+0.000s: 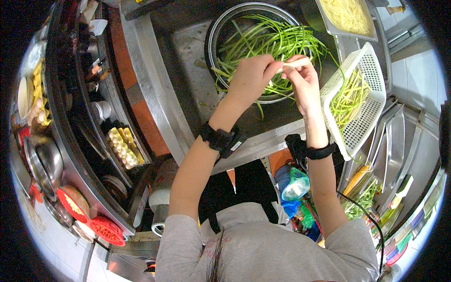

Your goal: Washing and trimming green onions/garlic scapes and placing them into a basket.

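My left hand (251, 75) and my right hand (303, 84) meet over a round basin with a shiny rim (211, 47). Between their fingertips is the thick white end of a green onion stalk (298, 63), gripped from both sides. Long green onion leaves (278, 35) fill much of the basin below, and some hang over its rim. Part of the pile is hidden behind my hands. To the right of my right hand, a white perforated plastic basket (371, 65) stands tilted, with thin green and pale stalks (347, 102) inside.
The basin sits in a metal sink (192, 63) with a broad ledge (158, 88). Pale shredded vegetable fills a tray (347, 17) at upper right. Metal pans (393, 141) stand right of the basket. Egg trays (123, 146) and red bowls (107, 231) are left. A black cable (366, 211) runs by my right arm.
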`<state>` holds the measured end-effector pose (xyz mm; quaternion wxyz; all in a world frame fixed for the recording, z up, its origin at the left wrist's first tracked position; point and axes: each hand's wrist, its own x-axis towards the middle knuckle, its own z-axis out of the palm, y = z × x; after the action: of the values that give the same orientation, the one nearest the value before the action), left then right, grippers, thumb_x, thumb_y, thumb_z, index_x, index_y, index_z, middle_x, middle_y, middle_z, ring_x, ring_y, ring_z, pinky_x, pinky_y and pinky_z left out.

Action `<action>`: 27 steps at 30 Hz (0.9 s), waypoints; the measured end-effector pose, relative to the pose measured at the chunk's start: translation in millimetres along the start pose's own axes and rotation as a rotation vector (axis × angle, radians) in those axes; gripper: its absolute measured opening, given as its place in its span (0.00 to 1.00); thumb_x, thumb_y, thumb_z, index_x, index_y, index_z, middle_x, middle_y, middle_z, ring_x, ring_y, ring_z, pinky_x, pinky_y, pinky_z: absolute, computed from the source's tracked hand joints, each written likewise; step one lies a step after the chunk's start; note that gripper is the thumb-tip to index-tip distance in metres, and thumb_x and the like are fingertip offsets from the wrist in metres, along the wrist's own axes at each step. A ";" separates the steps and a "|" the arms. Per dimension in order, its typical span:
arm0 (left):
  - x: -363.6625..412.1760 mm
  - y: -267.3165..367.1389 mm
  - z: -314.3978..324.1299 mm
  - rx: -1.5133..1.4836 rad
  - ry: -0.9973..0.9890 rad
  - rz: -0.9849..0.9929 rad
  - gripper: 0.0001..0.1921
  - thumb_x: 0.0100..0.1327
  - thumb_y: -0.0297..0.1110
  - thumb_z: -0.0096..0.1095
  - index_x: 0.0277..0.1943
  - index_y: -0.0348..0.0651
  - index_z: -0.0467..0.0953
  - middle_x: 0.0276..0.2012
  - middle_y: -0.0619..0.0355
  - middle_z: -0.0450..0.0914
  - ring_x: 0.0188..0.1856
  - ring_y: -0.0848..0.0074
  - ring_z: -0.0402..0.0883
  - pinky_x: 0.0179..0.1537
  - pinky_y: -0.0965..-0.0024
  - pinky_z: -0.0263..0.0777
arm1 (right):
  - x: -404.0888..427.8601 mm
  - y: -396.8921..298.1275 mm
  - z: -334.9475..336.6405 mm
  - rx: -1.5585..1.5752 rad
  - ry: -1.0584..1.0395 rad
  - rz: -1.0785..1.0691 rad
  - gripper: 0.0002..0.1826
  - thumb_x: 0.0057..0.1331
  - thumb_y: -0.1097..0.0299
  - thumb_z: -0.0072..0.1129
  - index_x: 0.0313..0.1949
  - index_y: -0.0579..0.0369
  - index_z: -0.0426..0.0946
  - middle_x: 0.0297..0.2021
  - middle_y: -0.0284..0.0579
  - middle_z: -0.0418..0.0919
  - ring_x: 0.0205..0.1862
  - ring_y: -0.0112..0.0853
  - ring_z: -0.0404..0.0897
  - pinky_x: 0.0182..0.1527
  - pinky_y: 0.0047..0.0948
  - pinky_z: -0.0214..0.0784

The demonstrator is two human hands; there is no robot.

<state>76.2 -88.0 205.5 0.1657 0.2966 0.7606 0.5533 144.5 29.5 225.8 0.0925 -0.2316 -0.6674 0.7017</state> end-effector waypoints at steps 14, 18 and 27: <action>-3.9 -19.8 8.1 -0.616 -0.161 -0.188 0.10 0.54 0.35 0.47 0.28 0.35 0.67 0.16 0.63 0.68 0.18 0.85 0.65 0.20 0.81 0.60 | 12.6 -1.0 -8.3 0.125 0.062 0.144 0.13 0.58 0.66 0.37 0.29 0.64 0.68 0.20 0.42 0.72 0.21 0.24 0.70 0.28 0.18 0.63; -0.6 -12.7 4.5 -0.303 -0.140 -0.159 0.10 0.54 0.35 0.47 0.26 0.36 0.67 0.14 0.62 0.66 0.18 0.84 0.65 0.20 0.80 0.59 | 11.4 3.4 -4.3 0.000 0.017 0.110 0.10 0.57 0.69 0.40 0.28 0.64 0.68 0.20 0.41 0.72 0.21 0.22 0.70 0.27 0.17 0.63; 5.2 -16.3 5.0 -0.366 -0.050 -0.200 0.16 0.55 0.39 0.42 0.21 0.35 0.65 0.10 0.56 0.64 0.12 0.76 0.63 0.16 0.74 0.56 | 13.6 -2.2 4.0 -0.062 -0.093 0.042 0.07 0.55 0.72 0.45 0.30 0.64 0.69 0.23 0.40 0.73 0.23 0.21 0.71 0.28 0.15 0.62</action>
<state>70.7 -84.5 188.9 0.2898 0.1980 0.6687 0.6555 130.3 32.1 225.3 0.0395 -0.2153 -0.6874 0.6925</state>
